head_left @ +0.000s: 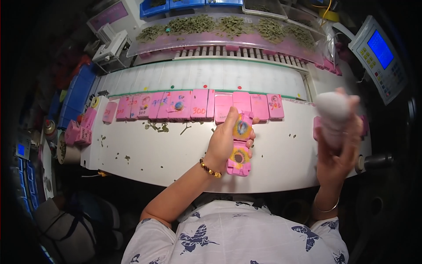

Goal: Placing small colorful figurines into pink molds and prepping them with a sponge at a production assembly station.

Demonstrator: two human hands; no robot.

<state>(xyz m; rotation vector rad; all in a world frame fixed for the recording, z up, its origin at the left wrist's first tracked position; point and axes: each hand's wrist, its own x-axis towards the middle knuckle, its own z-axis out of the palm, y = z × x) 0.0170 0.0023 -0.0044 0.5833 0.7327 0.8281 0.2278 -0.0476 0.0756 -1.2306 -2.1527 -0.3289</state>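
Over the near middle of the white table, my left hand [221,143] grips a pink rubber mold [238,165]. Two faces of the mold show, one above the other, each with a round stain of yellow and blue or brown about a hollow. To the right, my right hand [338,152] is raised with fingers wrapped round a white bottle [334,108]. Motion blurs the bottle, so its tip cannot be made out. Beyond my left hand stands a row of pink rubber molds [202,104], some marked by pen.
A white conveyor belt [154,79] runs behind the molds. Past it, a clear tray [132,49] holds heaps of small green pieces. Green scraps [162,127] litter the white table [145,154]. A control panel [380,53] with a blue screen stands right; blue bins [77,101] stand left.
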